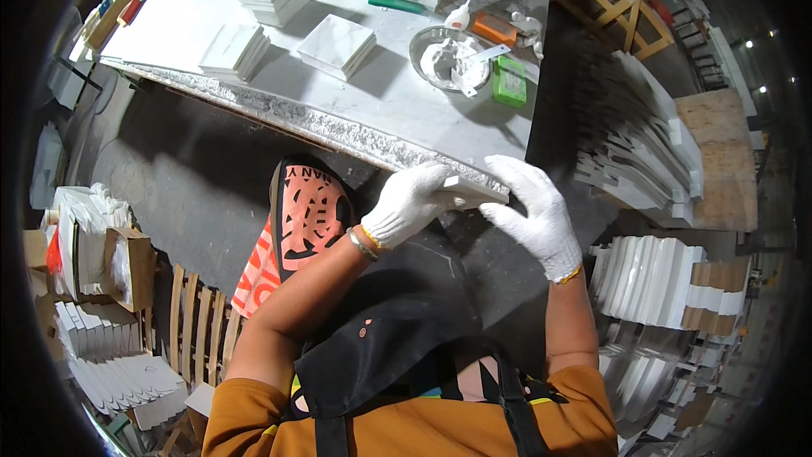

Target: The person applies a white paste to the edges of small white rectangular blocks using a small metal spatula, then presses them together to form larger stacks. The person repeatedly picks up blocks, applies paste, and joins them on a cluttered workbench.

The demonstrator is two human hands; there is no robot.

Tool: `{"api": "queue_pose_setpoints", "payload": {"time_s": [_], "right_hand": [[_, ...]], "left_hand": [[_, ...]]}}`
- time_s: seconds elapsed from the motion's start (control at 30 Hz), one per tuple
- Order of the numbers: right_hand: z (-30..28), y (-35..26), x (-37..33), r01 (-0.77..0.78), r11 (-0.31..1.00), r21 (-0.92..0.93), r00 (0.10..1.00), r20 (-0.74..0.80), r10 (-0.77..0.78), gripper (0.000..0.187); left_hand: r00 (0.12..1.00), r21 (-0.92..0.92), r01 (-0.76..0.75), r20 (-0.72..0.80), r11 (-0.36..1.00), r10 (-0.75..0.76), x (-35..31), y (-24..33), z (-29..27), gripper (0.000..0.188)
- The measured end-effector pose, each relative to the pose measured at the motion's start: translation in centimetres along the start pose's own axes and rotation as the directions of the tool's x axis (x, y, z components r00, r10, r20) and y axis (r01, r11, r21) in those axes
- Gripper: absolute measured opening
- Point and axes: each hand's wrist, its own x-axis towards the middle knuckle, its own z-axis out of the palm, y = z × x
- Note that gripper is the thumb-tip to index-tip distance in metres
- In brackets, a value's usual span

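Both of my hands wear white knit gloves and are raised in front of the table's near edge. My left hand (408,201) grips a small white marble tile (475,189) by its left end, with the tile's thin edge turned up. Beside the tile's right end, my right hand (537,216) has its thumb and fingers spread apart around it without closing on it. Beyond them on the white marble tabletop (372,106) stands a metal bowl (416,55) of white paste, with a flat scraper (491,53) lying across its rim.
Tile stacks (337,44) stand on the table's left and back. Near the bowl lie a green box (509,82), an orange block (495,30), a white bottle (458,15) and a green tool (396,3). Stone slabs (634,144) lean at the right; a wooden pallet (199,322) is lower left.
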Motion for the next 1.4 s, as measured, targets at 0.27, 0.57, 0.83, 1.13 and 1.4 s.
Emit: {"api": "queue_pose_setpoints", "payload": {"time_s": [0.27, 0.57, 0.83, 1.13, 1.4], "right_hand": [[1.9, 1.1, -1.2, 0.046, 0.997, -0.070, 0.992, -0.114, -0.054, 0.029], [1.5, 4.3, -5.7, -0.248, 0.760, 0.600, 0.936, -0.053, 0.348, 0.048], [5.0, 3.2, -2.3, -0.133, 0.385, 0.913, 0.961, 0.024, 0.276, 0.094], [8.8, 4.4, -7.4, -0.254, 0.149, 0.956, 0.919, 0.190, 0.346, 0.066], [6.3, 5.3, -6.5, -0.215, 0.397, 0.892, 0.877, -0.003, 0.481, 0.045]], "left_hand": [[0.993, -0.135, 0.118, 0.024, 0.984, -0.116, -0.8, 0.6, -0.8, 0.020], [0.931, -0.846, 0.318, 0.192, 0.428, -0.311, -2.1, -0.5, -0.4, 0.029], [0.885, -0.885, 0.423, 0.357, 0.196, -0.297, -2.4, -1.2, 0.3, 0.036], [0.874, -0.938, 0.347, 0.315, 0.019, -0.370, -2.6, 0.0, 1.5, 0.036], [0.867, -0.965, 0.260, 0.246, -0.028, -0.434, -2.1, 0.5, 1.4, 0.036]]}}
